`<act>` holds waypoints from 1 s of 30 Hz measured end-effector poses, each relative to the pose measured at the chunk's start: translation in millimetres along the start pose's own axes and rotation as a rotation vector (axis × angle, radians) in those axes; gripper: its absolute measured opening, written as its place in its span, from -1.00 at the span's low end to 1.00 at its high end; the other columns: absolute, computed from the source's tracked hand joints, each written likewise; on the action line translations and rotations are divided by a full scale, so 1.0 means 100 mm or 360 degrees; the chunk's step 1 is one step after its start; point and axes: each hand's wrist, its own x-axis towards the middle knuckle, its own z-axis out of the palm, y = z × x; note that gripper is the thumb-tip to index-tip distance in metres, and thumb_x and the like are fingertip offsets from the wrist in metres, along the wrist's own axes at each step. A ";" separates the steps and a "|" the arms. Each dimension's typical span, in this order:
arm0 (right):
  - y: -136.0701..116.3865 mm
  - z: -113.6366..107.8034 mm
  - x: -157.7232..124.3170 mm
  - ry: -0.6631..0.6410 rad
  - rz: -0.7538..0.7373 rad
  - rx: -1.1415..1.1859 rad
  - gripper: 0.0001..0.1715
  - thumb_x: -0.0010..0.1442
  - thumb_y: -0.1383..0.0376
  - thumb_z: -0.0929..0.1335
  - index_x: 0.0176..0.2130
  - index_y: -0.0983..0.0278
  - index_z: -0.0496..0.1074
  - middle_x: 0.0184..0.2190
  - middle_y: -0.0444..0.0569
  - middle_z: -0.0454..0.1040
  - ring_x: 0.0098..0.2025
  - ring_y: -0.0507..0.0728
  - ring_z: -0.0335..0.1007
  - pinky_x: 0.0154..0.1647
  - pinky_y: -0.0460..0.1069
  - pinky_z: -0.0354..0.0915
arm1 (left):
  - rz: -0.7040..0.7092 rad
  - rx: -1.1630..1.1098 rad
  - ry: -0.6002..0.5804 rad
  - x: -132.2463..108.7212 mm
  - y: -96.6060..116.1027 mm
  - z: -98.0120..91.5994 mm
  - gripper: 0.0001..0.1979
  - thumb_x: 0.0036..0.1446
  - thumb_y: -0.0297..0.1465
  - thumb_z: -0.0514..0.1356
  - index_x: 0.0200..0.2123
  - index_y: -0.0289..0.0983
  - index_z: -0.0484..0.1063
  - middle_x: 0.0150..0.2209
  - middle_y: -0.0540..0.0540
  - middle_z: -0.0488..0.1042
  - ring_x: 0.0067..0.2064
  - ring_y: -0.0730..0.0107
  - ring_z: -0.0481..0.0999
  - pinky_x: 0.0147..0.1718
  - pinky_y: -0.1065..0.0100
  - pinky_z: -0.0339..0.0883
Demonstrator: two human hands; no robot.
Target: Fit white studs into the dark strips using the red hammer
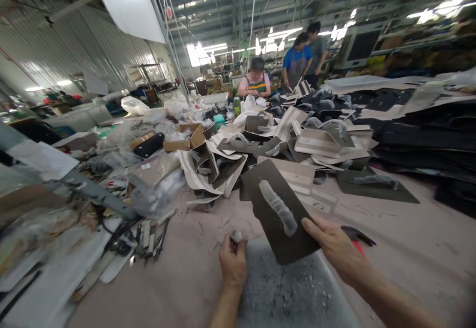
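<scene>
My right hand (336, 248) grips the lower right edge of a dark grey flat panel (273, 209) with a pale wrapped handle (278, 208) on its face, lifted above the table. My left hand (232, 263) is closed in a fist around a small pale round-ended object (237, 236), just left of the panel's lower corner. Both hands hover over a grey speckled mat (293, 288) at the near edge.
A heap of similar grey and beige panels (297, 139) covers the table's middle. Dark stacks (427, 139) lie at right, bags and cardboard boxes (186, 139) at left, small tools (148, 239) near left. A red-and-black tool (355, 239) lies behind my right hand. Three people stand at the far end.
</scene>
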 end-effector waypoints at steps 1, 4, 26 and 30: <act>0.02 0.14 -0.17 -0.0133 0.0136 0.0311 -0.46 0.32 -0.09 0.19 -0.15 0.22 0.52 -0.34 -0.03 0.58 -0.23 0.24 0.49 -0.12 0.08 0.39 | -0.0048 -0.0096 0.0043 0.00 0.01 -0.01 -0.63 0.02 -0.11 0.39 -0.34 -0.31 0.50 -0.43 -0.09 0.57 -0.36 0.26 0.58 -0.35 0.38 0.46; 0.28 0.63 -0.70 -0.0423 0.0535 0.0755 -0.39 0.26 -0.17 0.21 -0.14 0.25 0.50 -0.33 0.01 0.60 -0.26 0.27 0.53 -0.21 0.09 0.41 | -0.0235 -0.0430 0.0377 0.02 0.00 -0.14 -0.60 -0.04 -0.11 0.41 -0.35 -0.32 0.47 -0.41 -0.11 0.59 -0.36 0.24 0.62 -0.32 0.31 0.52; 0.65 0.96 -1.25 -0.0317 -0.0027 -0.1127 -0.37 0.31 0.19 0.16 0.28 0.34 0.29 0.04 0.25 0.50 -0.04 0.38 0.53 -0.09 0.23 0.47 | -0.0100 -0.0269 -0.0293 0.00 0.01 -0.06 -0.75 0.09 -0.25 0.33 -0.25 -0.30 0.47 -0.30 -0.12 0.60 -0.24 0.24 0.62 -0.15 0.27 0.50; 0.55 0.94 -0.98 -0.0261 -0.0552 -0.0748 -0.21 0.14 0.40 0.19 0.35 0.24 0.20 0.37 0.09 0.18 0.37 0.26 0.13 0.33 0.25 0.19 | -0.0043 -0.0149 -0.0347 -0.01 0.03 -0.06 -0.80 0.14 -0.28 0.29 -0.26 -0.30 0.48 -0.30 -0.14 0.61 -0.24 0.22 0.62 -0.16 0.27 0.49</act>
